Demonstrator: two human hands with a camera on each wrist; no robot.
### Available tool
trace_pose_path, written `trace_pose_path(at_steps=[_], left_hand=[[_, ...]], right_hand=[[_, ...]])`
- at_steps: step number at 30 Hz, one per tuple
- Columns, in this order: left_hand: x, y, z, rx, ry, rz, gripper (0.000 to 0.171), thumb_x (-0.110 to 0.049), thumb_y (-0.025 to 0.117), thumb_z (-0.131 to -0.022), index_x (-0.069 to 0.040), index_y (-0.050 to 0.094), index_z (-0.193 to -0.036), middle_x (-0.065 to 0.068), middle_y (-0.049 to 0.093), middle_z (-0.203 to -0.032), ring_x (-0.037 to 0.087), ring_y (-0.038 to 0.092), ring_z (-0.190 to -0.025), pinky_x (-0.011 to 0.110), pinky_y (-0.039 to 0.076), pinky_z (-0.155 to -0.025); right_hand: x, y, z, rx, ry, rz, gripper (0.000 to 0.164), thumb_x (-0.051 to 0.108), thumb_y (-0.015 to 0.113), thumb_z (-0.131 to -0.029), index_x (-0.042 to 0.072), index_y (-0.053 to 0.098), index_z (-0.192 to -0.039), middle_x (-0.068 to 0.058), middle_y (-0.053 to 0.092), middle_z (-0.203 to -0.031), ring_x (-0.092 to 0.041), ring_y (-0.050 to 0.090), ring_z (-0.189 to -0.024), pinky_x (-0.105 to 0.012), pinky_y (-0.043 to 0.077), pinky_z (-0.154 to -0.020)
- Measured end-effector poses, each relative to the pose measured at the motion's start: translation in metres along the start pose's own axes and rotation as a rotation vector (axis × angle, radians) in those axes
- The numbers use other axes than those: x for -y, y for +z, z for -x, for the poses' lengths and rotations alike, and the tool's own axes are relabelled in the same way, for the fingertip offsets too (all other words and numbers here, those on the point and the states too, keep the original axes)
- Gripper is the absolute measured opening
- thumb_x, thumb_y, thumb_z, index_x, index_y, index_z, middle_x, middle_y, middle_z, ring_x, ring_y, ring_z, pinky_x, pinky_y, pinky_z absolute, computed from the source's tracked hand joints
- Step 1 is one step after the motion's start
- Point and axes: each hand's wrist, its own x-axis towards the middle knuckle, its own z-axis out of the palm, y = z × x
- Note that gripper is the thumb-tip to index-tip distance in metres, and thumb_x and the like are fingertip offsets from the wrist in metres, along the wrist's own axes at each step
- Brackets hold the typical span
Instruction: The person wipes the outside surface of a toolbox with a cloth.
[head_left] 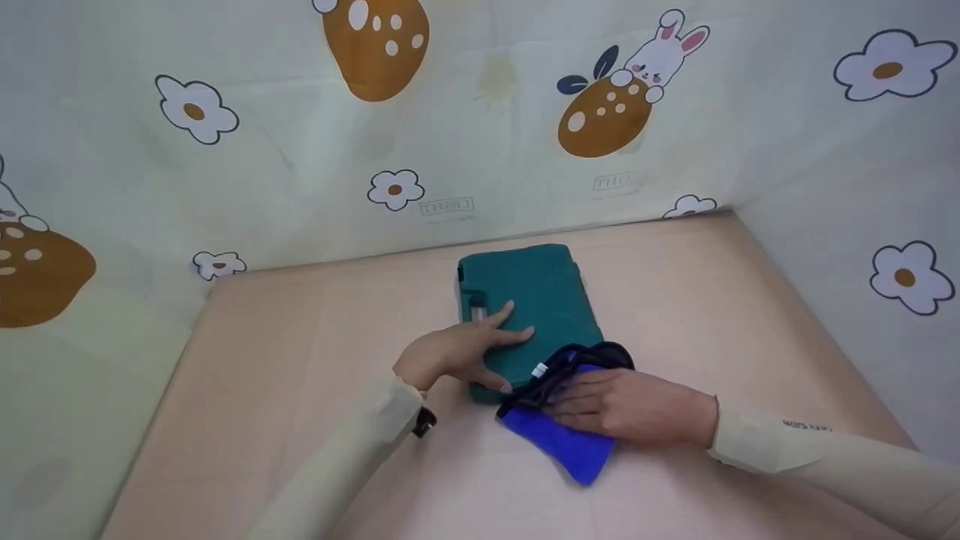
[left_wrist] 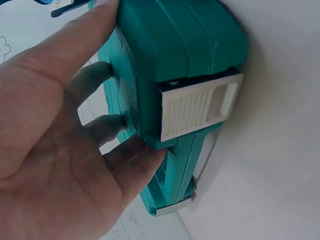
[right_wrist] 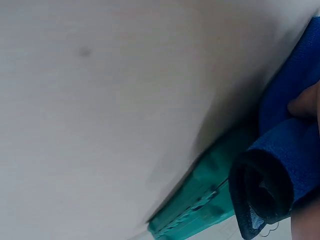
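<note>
A green plastic case (head_left: 529, 289) with a handle and pale latches (left_wrist: 200, 107) lies on the table. My left hand (head_left: 469, 349) rests on its left side, fingers spread over the top and the thumb near the close edge. In the left wrist view, fingertips of the left hand (left_wrist: 65, 135) touch the case beside a latch. My right hand (head_left: 637, 409) holds a blue cloth (head_left: 559, 442) with dark edging against the near end of the case. The cloth (right_wrist: 300, 155) is bunched and folded over in the right wrist view, where only parts of the fingers show.
The light tan tabletop (head_left: 322, 352) spreads around the case. Behind and at both sides stands a pale printed sheet (head_left: 285, 187) with flowers, rabbits and brown strawberries. A small white tag (head_left: 539, 370) shows at the cloth's edge.
</note>
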Motion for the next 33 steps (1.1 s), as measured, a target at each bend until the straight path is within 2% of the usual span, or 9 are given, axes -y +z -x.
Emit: trace_pose_path(at_steps=[6,17,25,33], left_hand=[[-0.002,-0.001,-0.001,0.006,0.000,-0.024,0.087,-0.039,0.082,-0.086,-0.038,0.033,-0.158,0.000,-0.003,-0.169,0.036,0.007,-0.151,0.051,0.024,-0.116],[-0.001,-0.001,-0.001,0.001,0.008,-0.028,0.089,-0.039,0.083,-0.086,-0.037,0.032,-0.159,0.001,-0.003,-0.169,0.037,0.007,-0.151,0.054,0.027,-0.114],[0.000,-0.001,-0.001,0.013,0.000,-0.020,0.088,-0.040,0.082,-0.087,-0.038,0.031,-0.159,-0.001,-0.005,-0.169,0.037,0.005,-0.151,0.055,0.027,-0.113],[0.000,0.000,-0.001,0.014,0.006,-0.032,0.087,-0.041,0.081,-0.087,-0.039,0.031,-0.159,0.000,-0.004,-0.169,0.037,0.007,-0.151,0.055,0.027,-0.114]], right_hand=[[-0.005,0.001,0.013,-0.043,-0.013,-0.015,0.038,0.012,0.066,-0.101,0.008,0.064,-0.138,-0.004,0.062,-0.138,-0.016,0.052,-0.133,-0.033,0.034,-0.112],[-0.015,0.005,0.036,-0.147,-0.051,-0.054,0.035,0.006,0.062,-0.096,0.006,0.069,-0.130,-0.003,0.067,-0.130,-0.018,0.058,-0.125,-0.034,0.042,-0.106],[-0.017,0.004,0.042,-0.128,-0.045,-0.081,0.042,0.008,0.078,-0.087,0.006,0.070,-0.128,-0.004,0.068,-0.128,-0.018,0.060,-0.121,-0.035,0.044,-0.104],[-0.015,0.006,0.043,-0.113,-0.026,-0.079,0.037,0.007,0.073,-0.092,0.006,0.070,-0.129,-0.004,0.067,-0.129,-0.017,0.059,-0.123,-0.034,0.042,-0.106]])
